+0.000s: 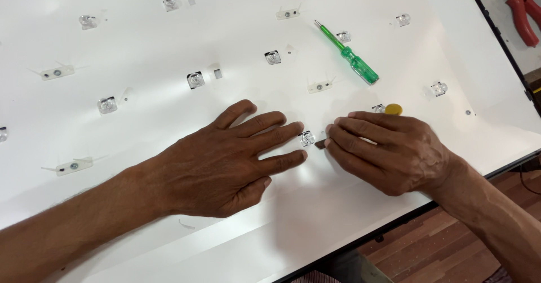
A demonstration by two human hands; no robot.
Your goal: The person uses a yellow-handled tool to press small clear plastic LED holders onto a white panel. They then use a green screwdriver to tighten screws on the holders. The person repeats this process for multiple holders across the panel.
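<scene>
While the left hand (225, 162) lies spread flat on the white reflector sheet (141, 46), the right hand (389, 153) pinches a small dark piece (320, 144) beside a clear round lens (306, 138).

One opened screen panel (169, 12) lies before you.
It is a large white rectangle, flat, with a thin black frame along its right and lower edges, and it fills nearly all the view.

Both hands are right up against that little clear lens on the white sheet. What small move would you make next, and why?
Probably ease the small dark tool tip further toward the clear lens. The right hand pinches that tip just beside the lens, and the left hand lies flat on the white sheet, its fingertips at the lens, seemingly steadying it. Whether the tip touches the lens cannot be told.
</scene>
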